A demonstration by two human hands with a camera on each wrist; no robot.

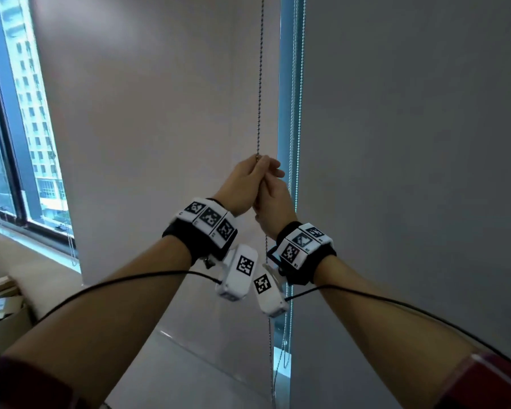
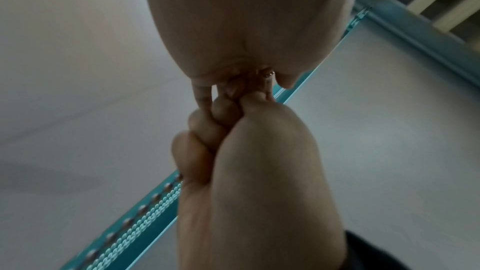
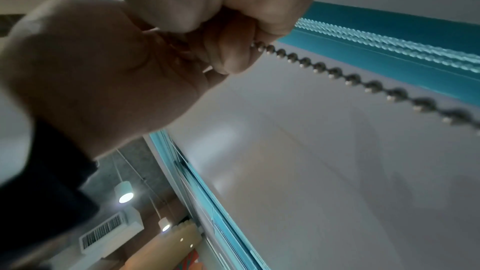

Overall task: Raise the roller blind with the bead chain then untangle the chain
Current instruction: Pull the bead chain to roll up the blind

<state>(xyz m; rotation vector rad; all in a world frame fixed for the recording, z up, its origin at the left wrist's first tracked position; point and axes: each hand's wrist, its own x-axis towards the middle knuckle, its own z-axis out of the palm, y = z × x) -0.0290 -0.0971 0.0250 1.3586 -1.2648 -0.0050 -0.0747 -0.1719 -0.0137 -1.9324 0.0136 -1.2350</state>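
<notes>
Both hands on the bead chain

The metal bead chain hangs in front of the pale roller blind. The left hand grips it just above the right hand, which also clasps it; a second chain hangs right.

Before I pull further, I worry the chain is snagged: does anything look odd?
Nothing plainly damaged. Both the left hand and the right hand grip the metal bead chain, which runs straight and taut above them. Any tangle is hidden.
</notes>
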